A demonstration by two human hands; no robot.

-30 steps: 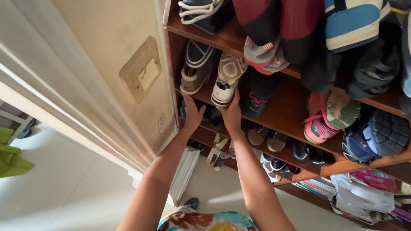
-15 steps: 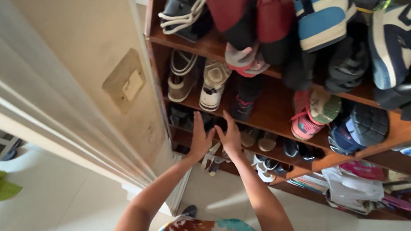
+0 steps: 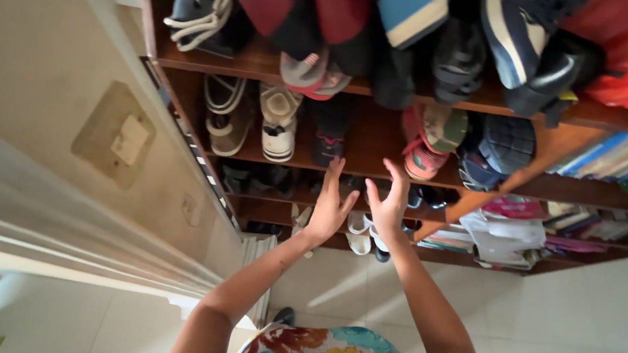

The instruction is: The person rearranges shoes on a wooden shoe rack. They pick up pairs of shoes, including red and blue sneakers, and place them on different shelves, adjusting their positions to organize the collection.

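Observation:
My left hand and my right hand are raised side by side in front of a brown wooden shoe rack, fingers spread, holding nothing. They hover just below the middle shelf edge. The left fingertips reach up near a dark shoe. Beside that shoe stand a white sneaker and a tan sandal. The right fingertips are closest to a pink sneaker with a green sole. Lower shelves behind my hands hold several dark shoes and white sandals.
The top shelf is crowded with shoes, among them a blue-and-white sneaker and a red one. Books and stacked papers fill the rack's right side. A beige wall with a switch plate stands left. Pale floor tiles lie below.
Both hands have come off the white sneaker and shifted right and down, now hovering apart from the shelf. The camera view has swung right, bringing the books into sight.

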